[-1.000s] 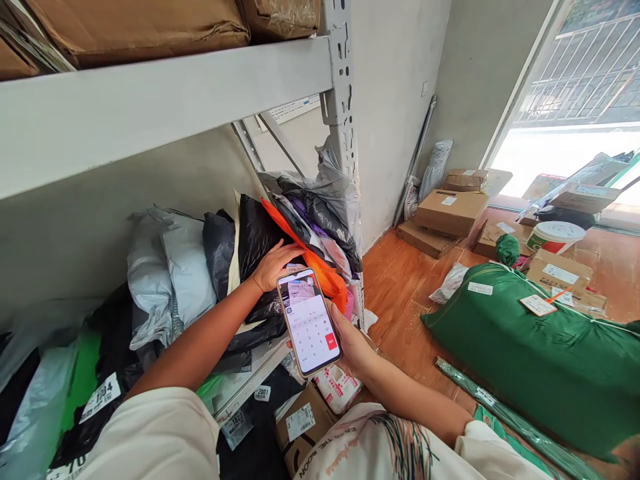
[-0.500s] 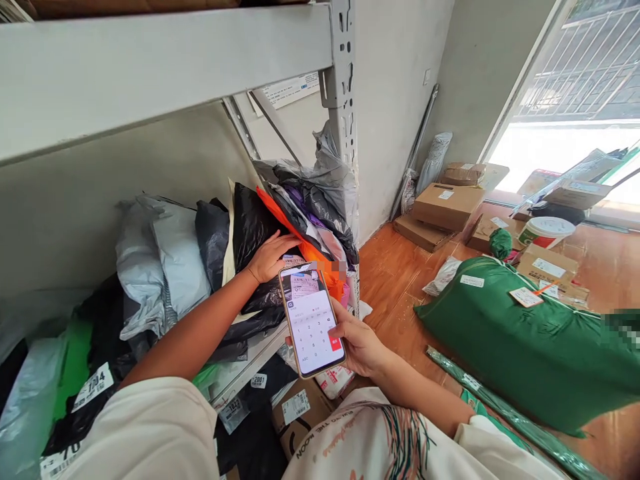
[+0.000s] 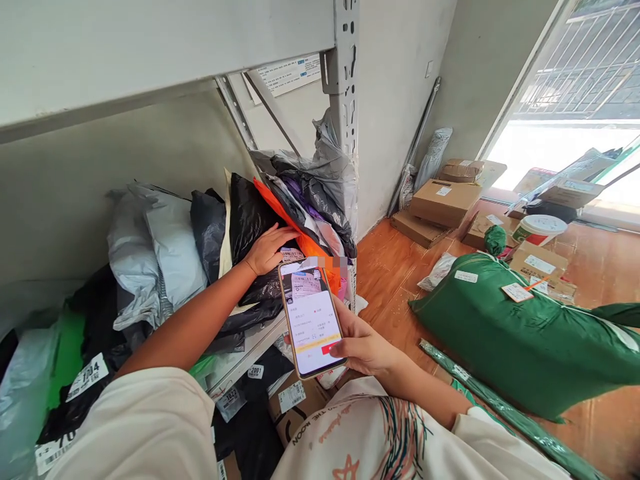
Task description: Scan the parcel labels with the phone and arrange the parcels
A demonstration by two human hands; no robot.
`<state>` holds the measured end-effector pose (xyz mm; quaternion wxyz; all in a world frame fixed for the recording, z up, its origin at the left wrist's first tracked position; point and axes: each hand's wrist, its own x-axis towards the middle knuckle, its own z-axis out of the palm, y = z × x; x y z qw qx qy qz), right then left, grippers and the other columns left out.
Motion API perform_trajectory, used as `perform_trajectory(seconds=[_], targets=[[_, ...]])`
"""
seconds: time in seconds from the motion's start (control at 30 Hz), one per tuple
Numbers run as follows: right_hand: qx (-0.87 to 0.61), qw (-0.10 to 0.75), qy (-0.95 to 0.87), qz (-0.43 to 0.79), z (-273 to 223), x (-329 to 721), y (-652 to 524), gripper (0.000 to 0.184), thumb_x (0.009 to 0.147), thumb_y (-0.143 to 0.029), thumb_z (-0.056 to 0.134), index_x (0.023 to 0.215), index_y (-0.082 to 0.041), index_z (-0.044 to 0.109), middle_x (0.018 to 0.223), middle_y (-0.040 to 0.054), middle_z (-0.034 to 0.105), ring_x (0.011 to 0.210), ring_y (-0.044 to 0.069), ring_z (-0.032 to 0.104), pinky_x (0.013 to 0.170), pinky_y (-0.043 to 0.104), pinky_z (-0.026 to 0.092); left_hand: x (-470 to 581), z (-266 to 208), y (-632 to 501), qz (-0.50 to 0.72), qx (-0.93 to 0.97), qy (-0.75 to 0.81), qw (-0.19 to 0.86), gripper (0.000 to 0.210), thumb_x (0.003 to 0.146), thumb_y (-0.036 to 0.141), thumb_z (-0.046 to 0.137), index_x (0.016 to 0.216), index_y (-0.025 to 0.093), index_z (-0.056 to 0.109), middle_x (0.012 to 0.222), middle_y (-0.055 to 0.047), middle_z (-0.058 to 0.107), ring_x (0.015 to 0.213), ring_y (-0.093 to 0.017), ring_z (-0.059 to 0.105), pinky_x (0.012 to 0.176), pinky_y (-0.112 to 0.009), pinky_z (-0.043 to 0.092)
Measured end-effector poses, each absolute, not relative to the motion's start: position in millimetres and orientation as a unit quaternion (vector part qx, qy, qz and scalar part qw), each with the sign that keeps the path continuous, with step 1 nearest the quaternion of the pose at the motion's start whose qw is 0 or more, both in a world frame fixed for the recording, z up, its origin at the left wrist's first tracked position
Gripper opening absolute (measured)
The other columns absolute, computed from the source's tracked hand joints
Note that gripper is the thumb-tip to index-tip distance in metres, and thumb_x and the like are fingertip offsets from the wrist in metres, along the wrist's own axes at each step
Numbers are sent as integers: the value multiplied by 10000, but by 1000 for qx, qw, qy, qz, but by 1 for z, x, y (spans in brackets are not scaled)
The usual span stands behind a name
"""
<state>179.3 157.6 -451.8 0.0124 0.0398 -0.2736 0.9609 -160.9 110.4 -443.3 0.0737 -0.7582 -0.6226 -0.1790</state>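
Observation:
My right hand (image 3: 367, 347) is wrapped around a smartphone (image 3: 313, 337) and its thumb lies on a red button low on the screen. The screen has a camera picture of a label at the top and a white panel with a yellow band below. Beyond the phone, my left hand (image 3: 273, 250) rests with fingers stretched out on a shiny black parcel bag (image 3: 246, 210), its fingertips reaching the orange bag (image 3: 280, 207) alongside. A printed label (image 3: 292, 255) shows just under those fingers, partly covered by the phone.
Grey-white parcel bags (image 3: 173, 233) stand left along the shelf, beside a perforated upright (image 3: 346, 87). Below are a numbered black parcel (image 3: 265, 363) and a carton (image 3: 293, 410). On the wooden floor lie a big green sack (image 3: 500, 333), a long wrapped roll (image 3: 500, 400) and cardboard boxes (image 3: 445, 203).
The phone screen has switched from a number keypad to a panel with text lines and a yellow band. My right thumb stays on the red button area; my left hand remains on the bag.

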Motion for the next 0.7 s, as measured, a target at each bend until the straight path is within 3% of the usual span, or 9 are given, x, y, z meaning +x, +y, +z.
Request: perform_trajectory(seconds=[0.3,0.5,0.57,0.7], targets=[[59,21,-281,958,-456,181,158,892,655,-32,724,1442,-285,388,1308,76,673,1140,262,685,939,410,540,-156,-444,111,-178,-757,-622,86,621,750,138,469,1367,211,481,1389,-110,552,1331,-257,488,1199,-542,246],[65,74,-229,969,-454,212,186,874,643,-167,774,1440,-269,432,1347,99,636,1208,312,632,1059,480,448,-142,-434,120,-257,-637,-667,288,556,732,231,673,1253,224,477,1332,-142,494,1324,-322,433,1166,-609,272],[42,101,-225,968,-458,227,200,856,637,-221,788,1423,-262,450,1387,112,600,1234,324,605,1076,499,430,-133,-421,124,-265,-613,-690,279,497,758,246,677,1214,233,478,1260,-109,530,1243,-287,509,1143,-560,339],[7,129,-232,964,-476,250,225,888,636,-307,796,1433,-314,404,1472,135,494,1254,376,563,960,588,495,-109,-395,122,-270,-549,-764,206,447,760,292,698,1151,215,496,1130,-74,566,1029,-240,606,917,-411,538]])
